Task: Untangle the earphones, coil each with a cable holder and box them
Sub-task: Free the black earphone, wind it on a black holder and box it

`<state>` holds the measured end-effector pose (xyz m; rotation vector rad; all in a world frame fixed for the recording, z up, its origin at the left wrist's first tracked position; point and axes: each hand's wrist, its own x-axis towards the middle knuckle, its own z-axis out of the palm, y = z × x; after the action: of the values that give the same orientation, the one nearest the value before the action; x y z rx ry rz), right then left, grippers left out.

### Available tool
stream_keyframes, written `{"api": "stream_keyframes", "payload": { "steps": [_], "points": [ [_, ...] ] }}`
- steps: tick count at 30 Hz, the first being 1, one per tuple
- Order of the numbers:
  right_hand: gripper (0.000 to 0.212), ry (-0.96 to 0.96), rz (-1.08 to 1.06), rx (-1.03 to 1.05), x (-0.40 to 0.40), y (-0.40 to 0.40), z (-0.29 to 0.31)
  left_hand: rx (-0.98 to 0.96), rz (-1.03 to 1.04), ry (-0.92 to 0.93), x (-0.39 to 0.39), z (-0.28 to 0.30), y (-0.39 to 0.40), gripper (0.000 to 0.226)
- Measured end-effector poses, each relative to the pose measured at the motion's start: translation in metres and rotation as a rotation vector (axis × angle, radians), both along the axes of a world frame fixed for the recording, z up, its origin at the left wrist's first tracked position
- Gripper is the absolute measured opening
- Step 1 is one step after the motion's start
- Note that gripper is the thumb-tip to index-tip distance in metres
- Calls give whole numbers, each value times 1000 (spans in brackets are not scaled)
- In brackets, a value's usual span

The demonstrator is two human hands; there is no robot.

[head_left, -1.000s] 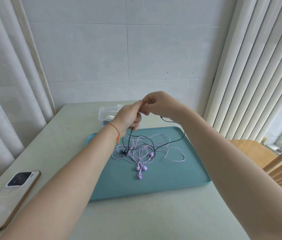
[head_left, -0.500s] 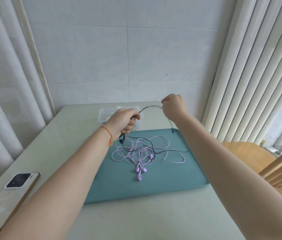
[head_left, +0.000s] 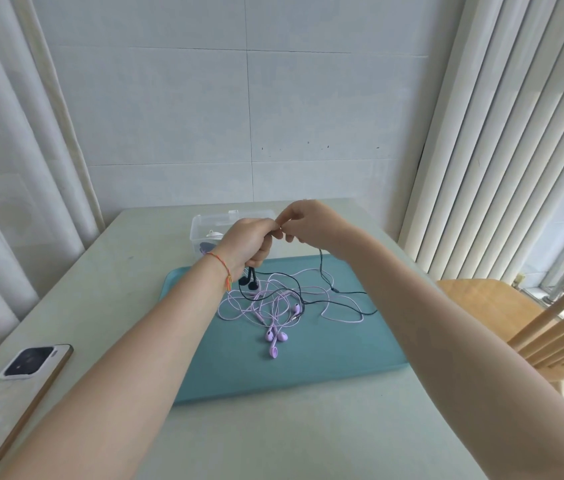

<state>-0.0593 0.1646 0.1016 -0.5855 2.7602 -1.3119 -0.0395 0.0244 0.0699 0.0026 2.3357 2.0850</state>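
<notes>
Black earphones (head_left: 322, 277) and purple earphones (head_left: 275, 336) lie tangled together on a teal tray (head_left: 325, 355). My left hand (head_left: 249, 239) is closed around the black cable above the tray's far edge, and the two black earbuds hang just below it. My right hand (head_left: 311, 221) touches the left one and pinches the same black cable, which drops from it down to the tray. The purple cables and earbuds rest on the tray. A clear plastic box (head_left: 204, 226) stands behind my hands, partly hidden, with small items inside.
A phone (head_left: 13, 393) lies face down near the table's left front edge. A wooden chair (head_left: 523, 317) stands to the right of the pale table (head_left: 273, 438). Curtains hang at the left, vertical blinds at the right, and a tiled wall is behind.
My right hand, which had pulled away to the right with the black cable stretched between the hands, has come back against my left hand. The black cable now hangs slack onto the tray.
</notes>
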Motion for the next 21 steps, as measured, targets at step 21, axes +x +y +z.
{"api": "stream_keyframes", "payload": {
  "steps": [21],
  "points": [
    [9,112,-182,-234,-49,-8,-54,752,-326,-175,-19,-39,-8,33]
  ]
}}
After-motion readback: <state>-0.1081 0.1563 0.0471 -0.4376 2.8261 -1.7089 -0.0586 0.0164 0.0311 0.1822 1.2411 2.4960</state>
